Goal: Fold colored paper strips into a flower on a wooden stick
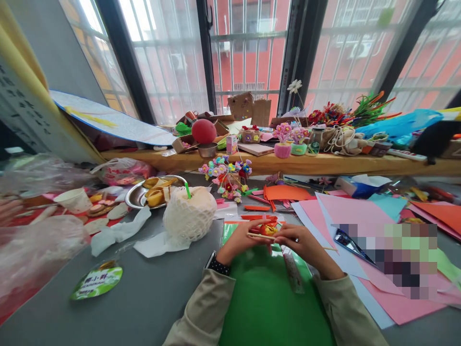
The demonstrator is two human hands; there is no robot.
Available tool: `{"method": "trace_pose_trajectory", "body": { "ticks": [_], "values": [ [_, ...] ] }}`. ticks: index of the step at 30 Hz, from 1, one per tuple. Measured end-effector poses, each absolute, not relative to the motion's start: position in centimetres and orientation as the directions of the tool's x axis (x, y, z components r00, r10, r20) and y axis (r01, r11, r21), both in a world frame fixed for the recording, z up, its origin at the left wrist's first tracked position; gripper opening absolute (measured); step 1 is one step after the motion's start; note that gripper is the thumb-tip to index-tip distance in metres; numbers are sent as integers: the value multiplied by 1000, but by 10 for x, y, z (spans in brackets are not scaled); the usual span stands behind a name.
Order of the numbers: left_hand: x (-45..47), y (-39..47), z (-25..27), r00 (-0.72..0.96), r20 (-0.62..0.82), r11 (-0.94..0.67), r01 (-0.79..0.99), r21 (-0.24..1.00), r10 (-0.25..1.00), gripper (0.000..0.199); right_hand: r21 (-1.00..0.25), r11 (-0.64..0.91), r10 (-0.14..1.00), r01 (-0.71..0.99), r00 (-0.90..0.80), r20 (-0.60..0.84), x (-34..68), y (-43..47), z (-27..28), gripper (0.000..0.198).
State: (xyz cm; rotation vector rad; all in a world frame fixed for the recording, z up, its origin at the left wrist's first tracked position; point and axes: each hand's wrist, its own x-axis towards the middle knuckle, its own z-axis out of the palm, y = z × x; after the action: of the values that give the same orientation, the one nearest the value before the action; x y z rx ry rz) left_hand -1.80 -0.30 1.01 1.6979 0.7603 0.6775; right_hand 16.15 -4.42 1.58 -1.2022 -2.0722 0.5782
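My left hand [242, 241] and my right hand [302, 246] meet over a glossy green sheet [273, 302]. Both are closed on a thin wooden stick [262, 236], which runs sideways between them and sticks out past the right wrist. Just behind the stick is a small red and yellow item [268, 229], partly covered by the fingers; whether it is fixed to the stick I cannot tell. A narrow clear plastic sleeve [293, 273] lies below my right hand. Orange paper strips [256, 208] are beyond my hands.
Left stands a coconut [189, 216] in foam netting with a green straw, near a metal bowl [131, 196] of banana peels. Pink paper [406, 300] and a phone [351, 244] lie right. Small craft flowers [226, 175] stand ahead, before a crowded wooden sill [173, 165].
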Motion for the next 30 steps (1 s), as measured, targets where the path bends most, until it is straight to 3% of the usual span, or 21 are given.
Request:
{"method": "trace_pose_trajectory", "body": {
  "ticks": [5, 13, 20, 24, 27, 30],
  "values": [
    [-19, -2, 7, 596, -83, -26, 172, 985, 799, 57, -678, 464, 882, 570, -368, 294, 161, -45, 17, 32],
    [-20, -1, 11, 574, -220, 225, 62, 972, 789, 59, -677, 416, 909, 607, -303, 287, 158, -46, 18, 22],
    [-15, -4, 14, 444, -324, 343, 39, 939, 836, 32, -630, 418, 900, 655, -205, 384, 156, -49, 18, 19],
    [-15, 4, 4, 440, -376, 396, 50, 917, 815, 55, -601, 421, 880, 680, -144, 453, 154, -48, 16, 15],
    [-16, 7, 0, 448, -342, 359, 50, 932, 826, 69, -556, 436, 850, 708, -122, 512, 154, -46, 12, 15],
    [-16, 4, 2, 355, -132, 92, 129, 987, 926, 65, -503, 447, 825, 740, -123, 552, 154, -45, 9, 14]
  ]
}}
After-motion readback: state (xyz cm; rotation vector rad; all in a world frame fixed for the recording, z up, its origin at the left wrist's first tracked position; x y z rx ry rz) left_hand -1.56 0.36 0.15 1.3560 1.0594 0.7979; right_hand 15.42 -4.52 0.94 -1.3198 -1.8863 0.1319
